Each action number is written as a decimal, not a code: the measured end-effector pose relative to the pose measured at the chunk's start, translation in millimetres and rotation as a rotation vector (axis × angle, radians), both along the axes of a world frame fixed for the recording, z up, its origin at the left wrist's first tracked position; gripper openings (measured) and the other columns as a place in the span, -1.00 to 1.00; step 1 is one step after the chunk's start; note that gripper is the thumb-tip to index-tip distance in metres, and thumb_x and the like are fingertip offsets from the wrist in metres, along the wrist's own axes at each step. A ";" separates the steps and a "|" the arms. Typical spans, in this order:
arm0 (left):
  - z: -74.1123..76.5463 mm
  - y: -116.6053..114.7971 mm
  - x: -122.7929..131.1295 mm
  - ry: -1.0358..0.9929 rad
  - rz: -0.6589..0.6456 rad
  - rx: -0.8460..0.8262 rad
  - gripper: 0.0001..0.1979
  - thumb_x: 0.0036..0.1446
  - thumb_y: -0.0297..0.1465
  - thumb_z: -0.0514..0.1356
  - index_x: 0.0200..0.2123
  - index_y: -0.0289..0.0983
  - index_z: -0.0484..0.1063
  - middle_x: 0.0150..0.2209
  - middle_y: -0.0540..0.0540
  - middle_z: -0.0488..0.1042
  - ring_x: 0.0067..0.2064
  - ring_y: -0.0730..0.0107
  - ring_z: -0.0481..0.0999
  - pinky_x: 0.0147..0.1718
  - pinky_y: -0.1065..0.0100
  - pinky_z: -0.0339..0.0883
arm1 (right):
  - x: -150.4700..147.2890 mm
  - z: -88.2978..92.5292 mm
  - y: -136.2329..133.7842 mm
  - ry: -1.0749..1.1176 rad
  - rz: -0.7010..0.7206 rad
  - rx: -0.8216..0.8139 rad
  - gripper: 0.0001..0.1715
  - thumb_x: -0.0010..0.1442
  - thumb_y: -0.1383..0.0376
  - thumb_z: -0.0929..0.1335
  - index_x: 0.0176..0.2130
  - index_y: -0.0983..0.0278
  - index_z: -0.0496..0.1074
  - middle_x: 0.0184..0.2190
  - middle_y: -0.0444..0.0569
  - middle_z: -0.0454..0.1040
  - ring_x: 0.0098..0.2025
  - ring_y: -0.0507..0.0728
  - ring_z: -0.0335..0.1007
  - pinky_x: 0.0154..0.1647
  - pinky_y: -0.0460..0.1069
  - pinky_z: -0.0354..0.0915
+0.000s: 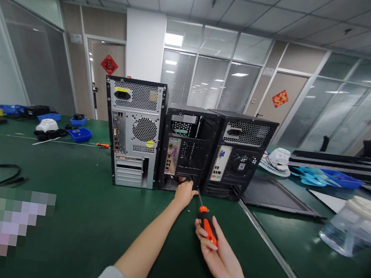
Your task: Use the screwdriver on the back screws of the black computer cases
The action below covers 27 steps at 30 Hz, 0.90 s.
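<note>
Three computer tower cases stand side by side on a green table, backs facing me: a silver one [134,132], a black one in the middle [184,148] and a black one on the right [241,156]. My left hand [184,193] reaches to the bottom rear of the middle case, fingers curled against its lower slot area; what they grip is hidden. My right hand [216,249] holds an orange-handled screwdriver [207,224], its shaft pointing up-left toward the same spot at the base of the middle case.
A black side panel [277,195] lies flat right of the cases. A clear plastic jar [356,225] lies at the right. Blue trays [80,134], a white cap, another orange screwdriver [102,145] and black cables [11,174] sit at the left. A table seam [279,258] runs diagonally.
</note>
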<state>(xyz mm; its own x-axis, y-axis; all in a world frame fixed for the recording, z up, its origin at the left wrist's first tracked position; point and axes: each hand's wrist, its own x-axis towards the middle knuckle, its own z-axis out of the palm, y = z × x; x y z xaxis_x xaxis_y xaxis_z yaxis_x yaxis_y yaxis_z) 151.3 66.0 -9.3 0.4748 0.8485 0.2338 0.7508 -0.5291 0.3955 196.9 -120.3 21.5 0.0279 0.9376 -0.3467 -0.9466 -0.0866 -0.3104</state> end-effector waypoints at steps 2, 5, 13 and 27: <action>-0.6 0.4 0.0 0.002 -0.002 0.000 -0.71 0.17 -0.24 0.21 -0.09 -0.24 0.36 -0.10 -0.15 0.50 -0.04 0.24 0.51 -0.10 0.33 0.36 | -0.3 -0.3 -0.5 0.007 -0.009 0.004 -0.83 0.28 0.25 0.22 -0.13 0.27 0.25 -0.37 -0.06 0.34 -0.58 -0.13 0.16 -0.77 -0.27 0.10; -0.8 0.4 -0.1 0.004 -0.005 0.002 -0.72 0.18 -0.24 0.20 -0.09 -0.24 0.36 -0.09 -0.14 0.50 -0.03 0.25 0.51 -0.09 0.33 0.35 | -0.3 -0.9 -0.7 0.024 -0.035 -0.006 -0.83 0.22 0.31 0.28 -0.14 0.27 0.26 -0.36 -0.07 0.32 -0.58 -0.13 0.16 -0.78 -0.28 0.10; 1.3 -0.5 -0.4 0.016 -0.005 -0.005 -0.72 0.19 -0.23 0.19 -0.09 -0.25 0.36 -0.10 -0.16 0.50 -0.03 0.23 0.51 -0.09 0.33 0.36 | 2.0 -11.9 3.1 -0.162 -0.037 0.066 -0.74 0.00 0.54 0.36 -0.28 0.30 0.33 -0.42 -0.12 0.33 -0.58 -0.14 0.17 -0.73 -0.25 0.18; 1.1 -0.3 0.1 0.014 -0.001 -0.005 -0.73 0.18 -0.25 0.20 -0.10 -0.25 0.36 -0.09 -0.15 0.50 -0.03 0.22 0.51 -0.07 0.31 0.36 | 3.8 -22.6 -0.1 -0.299 -0.043 0.054 -0.71 -0.08 0.41 0.46 -0.27 0.32 0.45 -0.51 -0.12 0.41 -0.56 -0.04 0.30 -0.77 -0.19 0.11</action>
<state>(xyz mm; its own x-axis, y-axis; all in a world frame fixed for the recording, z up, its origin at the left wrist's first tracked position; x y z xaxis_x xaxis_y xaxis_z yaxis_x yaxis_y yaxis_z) 151.4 65.8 -8.3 0.4791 0.8490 0.2231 0.7555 -0.5282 0.3877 200.7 -120.4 -1.1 0.1616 0.9500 -0.2670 -0.8153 -0.0239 -0.5785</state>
